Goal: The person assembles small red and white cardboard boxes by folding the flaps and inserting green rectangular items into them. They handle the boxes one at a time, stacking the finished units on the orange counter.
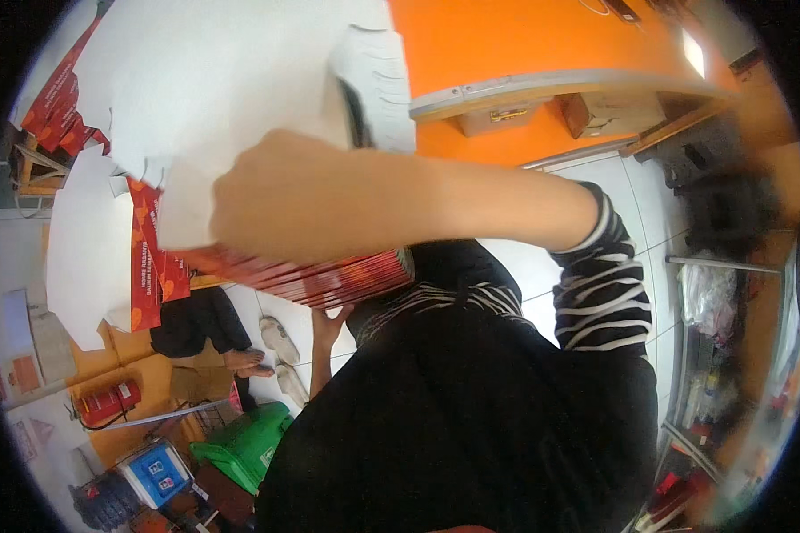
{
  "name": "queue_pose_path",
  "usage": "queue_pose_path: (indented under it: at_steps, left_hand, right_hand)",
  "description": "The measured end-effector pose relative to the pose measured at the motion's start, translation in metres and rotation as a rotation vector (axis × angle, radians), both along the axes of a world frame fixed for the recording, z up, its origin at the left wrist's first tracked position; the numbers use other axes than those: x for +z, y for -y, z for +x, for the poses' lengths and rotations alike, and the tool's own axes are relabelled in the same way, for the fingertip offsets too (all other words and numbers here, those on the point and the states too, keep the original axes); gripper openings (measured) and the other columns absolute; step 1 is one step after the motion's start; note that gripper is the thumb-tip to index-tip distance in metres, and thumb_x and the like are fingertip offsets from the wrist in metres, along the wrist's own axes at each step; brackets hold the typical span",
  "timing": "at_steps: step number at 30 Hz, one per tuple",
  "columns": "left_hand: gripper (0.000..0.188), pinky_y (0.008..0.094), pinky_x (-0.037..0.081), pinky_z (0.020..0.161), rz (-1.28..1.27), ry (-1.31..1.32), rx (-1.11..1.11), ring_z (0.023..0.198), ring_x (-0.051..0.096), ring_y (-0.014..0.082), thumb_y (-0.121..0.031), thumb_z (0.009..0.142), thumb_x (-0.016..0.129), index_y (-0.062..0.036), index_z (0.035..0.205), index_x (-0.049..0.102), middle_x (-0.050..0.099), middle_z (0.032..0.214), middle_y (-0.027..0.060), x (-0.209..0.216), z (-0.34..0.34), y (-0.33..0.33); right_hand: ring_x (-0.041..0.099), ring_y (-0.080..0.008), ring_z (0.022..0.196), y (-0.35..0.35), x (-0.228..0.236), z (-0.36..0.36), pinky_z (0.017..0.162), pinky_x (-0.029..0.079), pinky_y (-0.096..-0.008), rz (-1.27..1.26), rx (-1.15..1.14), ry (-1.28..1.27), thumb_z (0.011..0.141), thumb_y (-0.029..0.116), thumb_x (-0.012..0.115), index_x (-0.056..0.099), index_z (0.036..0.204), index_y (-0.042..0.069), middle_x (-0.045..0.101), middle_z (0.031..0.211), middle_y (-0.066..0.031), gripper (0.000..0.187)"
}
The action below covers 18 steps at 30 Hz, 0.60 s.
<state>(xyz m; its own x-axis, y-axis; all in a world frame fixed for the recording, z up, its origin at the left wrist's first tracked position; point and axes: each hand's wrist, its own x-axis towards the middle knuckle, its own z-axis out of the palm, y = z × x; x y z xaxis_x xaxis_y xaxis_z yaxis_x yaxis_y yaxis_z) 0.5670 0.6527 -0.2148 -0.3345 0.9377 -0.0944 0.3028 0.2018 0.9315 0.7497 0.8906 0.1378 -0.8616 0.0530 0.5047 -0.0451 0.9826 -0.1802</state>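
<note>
A thick stack of flat cardboard cartons (351, 277), red-printed on the edges, rests against my body. My left hand (329, 327) holds the stack from below, its fingers partly hidden by the cartons. My right hand (276, 200) reaches across above the stack, curled closed at the edge of a large flat carton (231, 80) with its plain white side up; its fingertips are hidden. Beyond my right hand, a red-printed panel (156, 253) and a white flap (89, 244) stick out to the left.
An orange table (524, 40) with a metal edge stands ahead, with cardboard boxes (609, 115) beneath. At left are another person's feet (244, 361), pale shoes (278, 340), a green bin (244, 444) and a red fire extinguisher (107, 402). Shelving with plastic bags (711, 298) stands at right.
</note>
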Motion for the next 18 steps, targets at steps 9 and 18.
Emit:
queue_pose_path:
  at_steps: [9, 18]
  left_hand:
    - [0.038, 0.0319, 0.044, 0.084, 0.136, 0.22, 0.138, 0.094, 0.056, 0.0161, -0.003, 0.071, 0.073, -0.0022, 0.105, 0.056, 0.06, 0.101, 0.0074, -0.011, 0.018, -0.052]
    - [0.034, 0.0342, 0.047, 0.074, 0.048, -0.084, -0.2, 0.083, 0.059, 0.0185, -0.009, 0.066, 0.077, -0.0024, 0.095, 0.062, 0.063, 0.086, 0.0076, -0.022, -0.009, -0.071]
  right_hand:
    - [0.065, -0.026, 0.073, 0.01, 0.006, -0.024, 0.058, 0.048, -0.036, 0.081, 0.114, 0.069, 0.074, 0.018, 0.059, 0.066, 0.074, 0.006, 0.065, 0.076, -0.0095, 0.014]
    - [0.062, -0.0247, 0.066, 0.023, 0.005, -0.033, 0.056, 0.048, -0.0346, 0.078, 0.011, 0.127, 0.071, 0.015, 0.061, 0.061, 0.072, 0.004, 0.061, 0.072, -0.0103, 0.012]
